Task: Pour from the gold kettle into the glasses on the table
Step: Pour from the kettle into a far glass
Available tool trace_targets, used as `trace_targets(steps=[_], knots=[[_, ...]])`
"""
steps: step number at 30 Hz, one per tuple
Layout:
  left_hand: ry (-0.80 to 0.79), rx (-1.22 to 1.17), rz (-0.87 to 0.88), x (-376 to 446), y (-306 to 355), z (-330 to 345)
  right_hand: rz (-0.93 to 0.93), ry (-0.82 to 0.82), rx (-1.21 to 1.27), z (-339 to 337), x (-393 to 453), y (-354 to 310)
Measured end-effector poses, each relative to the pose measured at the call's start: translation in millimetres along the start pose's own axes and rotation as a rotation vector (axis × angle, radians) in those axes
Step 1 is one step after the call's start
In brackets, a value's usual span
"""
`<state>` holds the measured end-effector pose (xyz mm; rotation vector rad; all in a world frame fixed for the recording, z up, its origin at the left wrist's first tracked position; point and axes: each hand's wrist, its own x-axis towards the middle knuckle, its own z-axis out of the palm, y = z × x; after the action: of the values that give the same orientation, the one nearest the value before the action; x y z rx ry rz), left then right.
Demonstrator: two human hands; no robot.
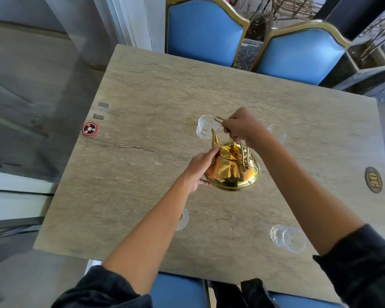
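The gold kettle [232,168] hangs tilted over the middle of the stone table [142,107], its spout pointing toward a clear glass [203,126] at the far centre. My right hand [240,127] grips the kettle's wire handle from above. My left hand [200,168] presses against the kettle's left side, fingers near the lid. A second glass [278,132] stands far right, partly behind my right wrist. A third glass [287,238] stands near right. Another glass [182,220] is mostly hidden under my left forearm.
Two blue chairs with gold frames [205,30] [298,56] stand at the table's far edge, and a blue seat [178,290] is at the near edge. A round red and black disc [89,129] lies at the left edge. A number plaque [373,180] sits at right.
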<state>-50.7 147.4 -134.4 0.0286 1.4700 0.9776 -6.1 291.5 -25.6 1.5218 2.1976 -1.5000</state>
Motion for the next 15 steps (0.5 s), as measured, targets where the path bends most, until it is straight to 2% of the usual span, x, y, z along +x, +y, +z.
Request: trace_targets(steps=[15], knots=[[0.016, -0.011, 0.022, -5.6, 2.4, 7.4, -0.014, -0.024, -0.049, -7.1, -8.9, -7.9]])
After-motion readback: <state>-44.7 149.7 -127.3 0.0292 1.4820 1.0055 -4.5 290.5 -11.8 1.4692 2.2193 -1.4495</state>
